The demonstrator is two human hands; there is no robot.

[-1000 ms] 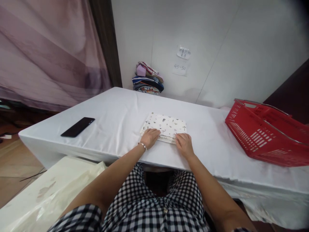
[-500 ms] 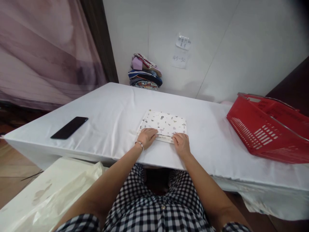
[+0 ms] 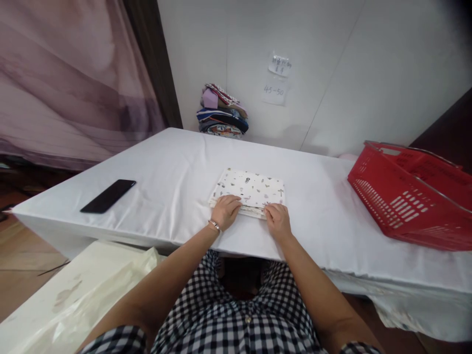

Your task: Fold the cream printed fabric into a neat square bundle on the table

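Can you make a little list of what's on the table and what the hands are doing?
left hand: flat on near edge of folded patterned cloth
right hand: on the same edge
phone: dark, left on white table
basket: red, tilted, at right
clothes pile: folded, by far wall
paper notes: on the wall

Folded cloth [image 3: 251, 189]: on the table [image 3: 177, 167], at its near edge, middle.
Hands: left hand [image 3: 227, 211] and right hand [image 3: 277, 221] on the cloth's near edge.
Phone [image 3: 108, 195]: far left.
Basket [image 3: 409, 196]: far right.
Clothes pile [image 3: 221, 112]: behind, against the wall.
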